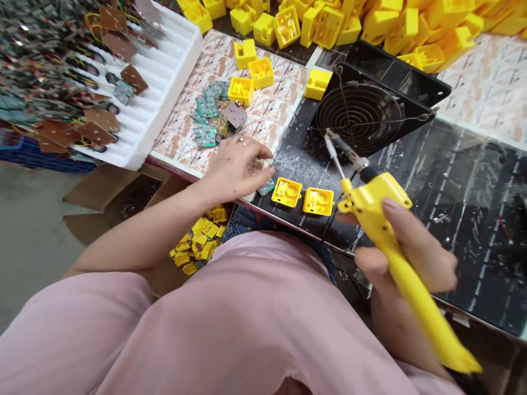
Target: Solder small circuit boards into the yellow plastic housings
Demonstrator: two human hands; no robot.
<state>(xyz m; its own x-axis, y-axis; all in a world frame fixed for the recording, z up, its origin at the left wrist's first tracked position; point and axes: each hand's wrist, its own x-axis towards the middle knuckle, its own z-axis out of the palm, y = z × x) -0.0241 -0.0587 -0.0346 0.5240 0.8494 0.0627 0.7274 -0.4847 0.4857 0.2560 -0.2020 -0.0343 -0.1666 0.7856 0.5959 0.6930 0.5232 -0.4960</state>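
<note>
My right hand (415, 247) is wrapped round the yellow handle of a soldering gun (382, 219). Its metal tip and a thin white-ended feed tube point up and left, in front of a black fan (358, 112). My left hand (236, 167) rests low over the bench edge, thumb and forefinger apart. A small green circuit board (267, 187) lies just under its thumb; whether they touch I cannot tell. Right of that board sit two open yellow housings (287, 192) side by side, with small metal parts inside. Several circuit boards with wires (209, 109) lie beyond my left hand.
Yellow housings (329, 24) are heaped along the back, with a few loose ones (261, 72) nearer. A white foam tray (164, 99) at left bears many wired boards. Below the bench edge are yellow pieces (200, 241) and a cardboard box (93, 189).
</note>
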